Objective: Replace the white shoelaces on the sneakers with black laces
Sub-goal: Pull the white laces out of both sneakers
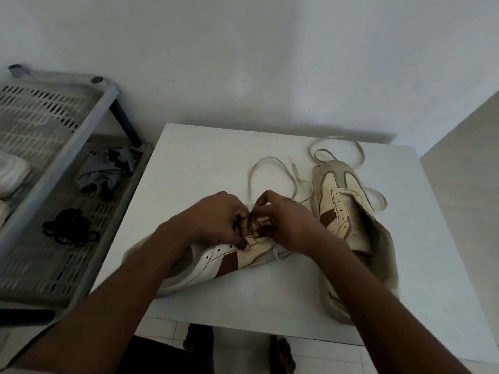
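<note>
A cream and brown sneaker [216,261] lies on its side on the white table [205,163], toe toward me at the left. My left hand [220,215] holds its eyelet flap, thumb pressed on the leather. My right hand [283,220] pinches the white lace [252,174] at the eyelets; the lace loops away over the table. The second sneaker [343,209] lies at the right with its own loose white lace [359,155] trailing behind it. A bundle of black laces [68,228] sits on the rack to the left.
A grey slatted plastic rack [35,260] stands left of the table, holding a crumpled grey cloth [108,174] and white items [12,174]. A white wall runs behind. Below the table's near edge are my feet [280,352] on a tiled floor.
</note>
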The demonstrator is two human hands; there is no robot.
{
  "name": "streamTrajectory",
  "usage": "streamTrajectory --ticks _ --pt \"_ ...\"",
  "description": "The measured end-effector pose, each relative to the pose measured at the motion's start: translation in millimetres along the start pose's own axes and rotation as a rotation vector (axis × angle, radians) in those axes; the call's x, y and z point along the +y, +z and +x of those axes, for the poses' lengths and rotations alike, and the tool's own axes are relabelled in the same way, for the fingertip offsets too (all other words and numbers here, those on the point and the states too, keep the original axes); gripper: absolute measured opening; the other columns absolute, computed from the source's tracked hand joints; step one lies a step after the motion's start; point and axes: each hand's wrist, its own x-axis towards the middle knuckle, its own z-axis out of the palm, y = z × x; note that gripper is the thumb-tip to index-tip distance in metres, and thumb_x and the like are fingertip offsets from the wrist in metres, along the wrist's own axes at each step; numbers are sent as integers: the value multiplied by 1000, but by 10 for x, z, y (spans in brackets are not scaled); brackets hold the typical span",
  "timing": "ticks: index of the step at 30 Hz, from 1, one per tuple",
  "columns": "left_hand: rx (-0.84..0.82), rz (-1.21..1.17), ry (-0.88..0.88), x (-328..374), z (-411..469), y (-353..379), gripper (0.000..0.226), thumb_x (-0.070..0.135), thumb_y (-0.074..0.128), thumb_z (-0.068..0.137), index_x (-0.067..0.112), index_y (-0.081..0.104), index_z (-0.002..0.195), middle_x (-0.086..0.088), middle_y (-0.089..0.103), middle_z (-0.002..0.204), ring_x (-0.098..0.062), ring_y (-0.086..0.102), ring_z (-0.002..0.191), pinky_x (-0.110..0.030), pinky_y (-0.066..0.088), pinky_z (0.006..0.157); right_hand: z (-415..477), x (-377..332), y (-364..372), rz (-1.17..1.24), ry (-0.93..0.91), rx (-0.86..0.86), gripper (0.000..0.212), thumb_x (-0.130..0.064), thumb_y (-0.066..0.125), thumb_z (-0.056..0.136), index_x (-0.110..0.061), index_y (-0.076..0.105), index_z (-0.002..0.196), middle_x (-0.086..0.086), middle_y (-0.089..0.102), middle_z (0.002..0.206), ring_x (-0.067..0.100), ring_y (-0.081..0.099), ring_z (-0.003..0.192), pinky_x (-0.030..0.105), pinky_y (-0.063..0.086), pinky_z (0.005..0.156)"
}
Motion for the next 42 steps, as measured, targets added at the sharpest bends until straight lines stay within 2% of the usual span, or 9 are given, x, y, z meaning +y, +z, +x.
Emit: streamTrajectory --ticks 4,12,16,18,20,25,32,35,42 --pt "0 -26 9 -8 -12 -14 22 30 88 61 23 67 65 14 62 59 0 56 58 -26 46 63 -6 23 20 -15 -88 -18 33 -8 64 85 -30 71 108 -3 52 118 21 60 88 31 45 65" --pt "-7 -68 -6 -39 -3 -4 24 27 89 60 25 65 64 21 61 56 2 57 56 -20 44 60 35 -7 132 -148 -45 67 22 -19 59 90 -22 62 112 1 47 117 26 61 81 31 43 61" --pt "-23 -116 -28 -30 -12 -28 26 24 89 62 24 64 61 12 62 58 2 56 55 -21 46 61 26 120 -43 77 105 575 22 -1 56 88 -21 57 97 5 50 110 22 61 80 44 53 66" --pt "0 -153 -31 -35 -17 -43 25 21 89 63 23 64 62 10 64 61 2 56 55 -18 45 60 -3 185 -232 224 245 896 15 1 55 90 -13 59 95 8 53 108 10 53 83 38 49 72" --pt "27 -202 -27 -38 -6 -58 23 19 89 63 21 66 65 5 68 67 1 59 58 -22 49 64 -33 188 -305 256 294 1023 11 1 52 92 -8 58 95 9 54 104 2 46 83 25 42 72" --pt "-9 -129 -11 -36 -23 -27 20 23 88 63 24 68 66 7 69 67 -5 63 63 -30 52 68 27 147 -246 221 222 613 11 -11 62 91 -19 59 99 -4 47 108 3 50 79 8 37 66" --pt "6 -119 21 -13 -39 -36 18 22 88 63 21 71 68 7 69 68 -3 61 61 -21 48 63 -14 58 -179 163 1 77 33 -16 70 86 -34 67 113 -8 47 120 1 53 82 27 51 77" --pt "23 -124 49 -11 -31 -34 20 21 88 62 26 68 63 11 66 62 -2 58 58 -22 46 62 -34 32 -96 118 -52 -52 35 -6 65 86 -30 71 110 -7 49 121 7 56 92 34 51 83" --pt "25 -139 68 -5 -40 -30 26 19 87 63 31 65 58 17 61 55 -1 56 56 -19 43 60 -10 -19 -54 -74 -57 -108 26 -21 59 92 -29 64 117 -2 47 120 18 57 96 35 49 74"
